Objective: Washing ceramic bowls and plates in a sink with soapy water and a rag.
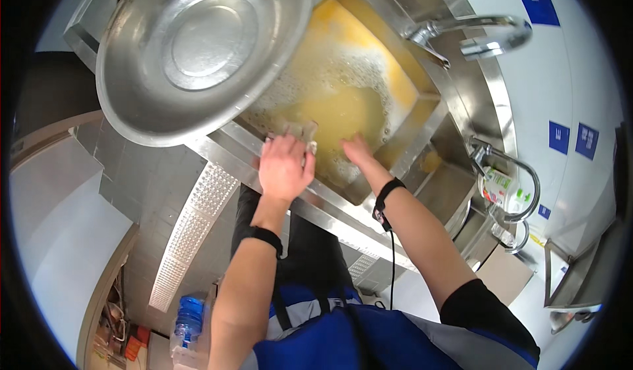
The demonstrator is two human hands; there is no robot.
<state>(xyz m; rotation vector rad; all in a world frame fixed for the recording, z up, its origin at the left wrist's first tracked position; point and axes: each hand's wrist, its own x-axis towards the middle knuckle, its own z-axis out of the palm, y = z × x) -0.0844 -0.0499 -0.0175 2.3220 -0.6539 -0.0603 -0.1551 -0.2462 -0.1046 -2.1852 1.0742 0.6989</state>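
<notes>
Soapy yellowish water fills the steel sink [430, 122] before me. My left hand [286, 164] lies palm down at the sink's near edge, its fingers over a wet, crumpled, translucent cloth or film [307, 131]. Whether the fingers grip it I cannot tell. My right hand [357, 150] dips into the water to the right, its fingertips hidden below the murky surface, so what they touch does not show. Foam floats around the far part of the water. A large round steel basin [277, 68] sits at the upper left, tilted beside the sink.
Behind the sink stands a chrome faucet [489, 48]; a second faucet [534, 182] curves at the right by a white plastic jug [497, 189]. Another sink compartment [445, 184] adjoins on the right. A black cable [392, 271] hangs from my right wristband.
</notes>
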